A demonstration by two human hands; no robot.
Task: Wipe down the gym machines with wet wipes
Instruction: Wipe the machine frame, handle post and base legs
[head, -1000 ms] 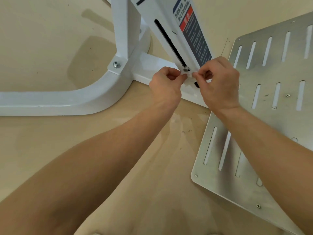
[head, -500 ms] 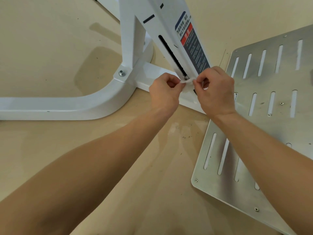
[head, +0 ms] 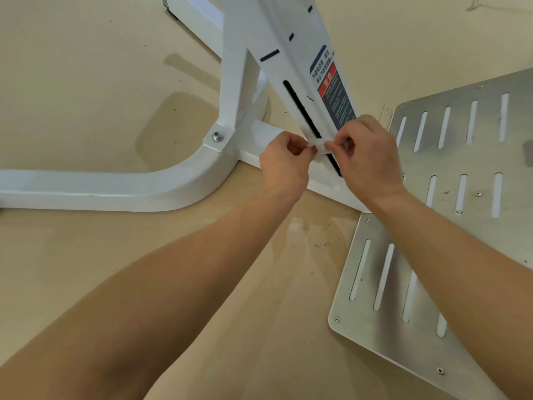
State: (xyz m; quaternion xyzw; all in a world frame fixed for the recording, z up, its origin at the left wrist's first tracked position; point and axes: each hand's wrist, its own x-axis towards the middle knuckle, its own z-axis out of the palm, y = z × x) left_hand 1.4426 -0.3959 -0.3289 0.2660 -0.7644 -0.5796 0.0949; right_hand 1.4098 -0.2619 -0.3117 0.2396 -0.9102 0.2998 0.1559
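Above the beige floor (head: 86,82), the wet wipe (head: 319,147) sits bunched at the lower end of the slot (head: 297,102) in the machine's slanted white upright (head: 288,18). The left hand (head: 284,166) and right hand (head: 369,157) each pinch it with curled fingers. Over the last second both hands have kept to this spot while more of the wipe has come into sight between them. The person is probably refolding it or working it into the slot, not moving on.
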